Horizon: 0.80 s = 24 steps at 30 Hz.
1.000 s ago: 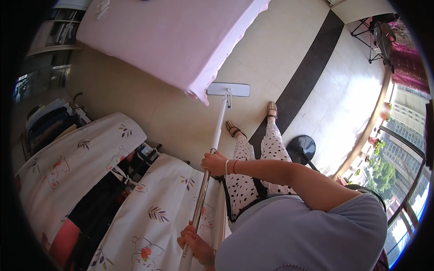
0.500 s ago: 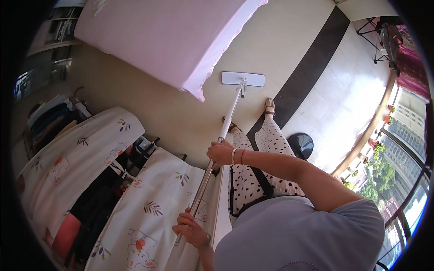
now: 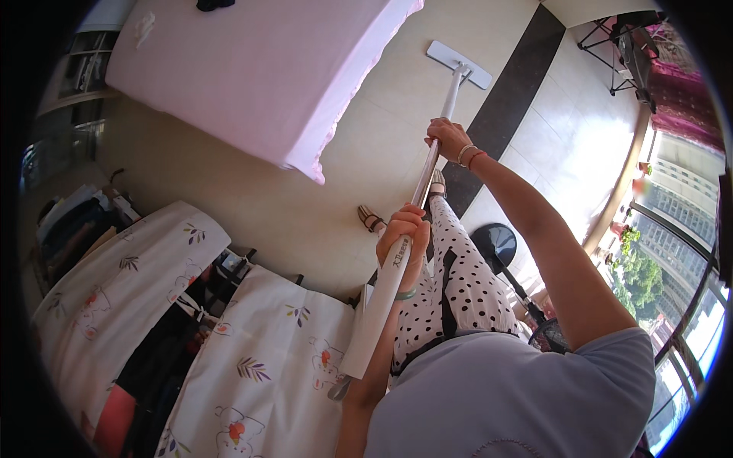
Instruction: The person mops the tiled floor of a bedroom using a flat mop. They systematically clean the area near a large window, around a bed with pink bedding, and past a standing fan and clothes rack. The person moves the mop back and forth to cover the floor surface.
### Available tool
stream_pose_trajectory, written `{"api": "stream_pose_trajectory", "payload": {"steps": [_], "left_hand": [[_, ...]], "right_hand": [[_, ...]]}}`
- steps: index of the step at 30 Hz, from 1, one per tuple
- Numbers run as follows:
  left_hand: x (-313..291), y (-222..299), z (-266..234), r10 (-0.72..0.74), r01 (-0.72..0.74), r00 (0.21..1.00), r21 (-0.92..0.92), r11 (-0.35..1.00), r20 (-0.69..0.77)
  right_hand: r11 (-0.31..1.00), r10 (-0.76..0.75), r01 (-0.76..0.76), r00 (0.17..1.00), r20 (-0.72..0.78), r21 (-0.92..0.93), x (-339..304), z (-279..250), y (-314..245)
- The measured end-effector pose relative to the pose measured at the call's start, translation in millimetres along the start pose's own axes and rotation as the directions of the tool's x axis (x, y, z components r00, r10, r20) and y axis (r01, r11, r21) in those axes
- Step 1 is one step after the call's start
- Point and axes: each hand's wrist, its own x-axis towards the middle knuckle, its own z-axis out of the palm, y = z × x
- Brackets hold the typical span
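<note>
A flat mop (image 3: pixel 429 177) with a long white and silver pole runs diagonally in front of me. Its white rectangular mop head (image 3: pixel 443 53) lies on the pale tiled floor, near the dark floor strip. My right hand (image 3: pixel 449 140) wraps round the pole's far part, below the white section by the head. Closer to me, my left hand (image 3: pixel 405 238) grips the pole just ahead of its thick white end (image 3: pixel 372 328). A grey loop hangs from that end.
A pink-covered bed (image 3: pixel 229 84) stands at the far left. White patterned fabric covers (image 3: pixel 263 359) hang over clothes at the lower left. A black round-based stand (image 3: pixel 496 246) is beside my right leg. Dark tiles (image 3: pixel 510 107) cross the floor; windows with plants line the right.
The mop head has moved farther away and to the right, and turned. Both hands have moved forward and right with the pole. My feet have stepped apart.
</note>
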Motion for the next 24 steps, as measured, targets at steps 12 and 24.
{"api": "stream_pose_trajectory", "payload": {"steps": [12,24], "left_hand": [[-168,156,-194,-0.220,0.251,0.962,0.207,0.945,-0.161],[-196,267,-259,-0.068,0.229,0.947,0.512,0.828,-0.314]], "right_hand": [[0.966,-0.136,0.080,0.966,0.221,0.244,-107,131,-253],[0.841,-0.478,0.259,0.765,0.431,0.475,-115,162,-419]]}}
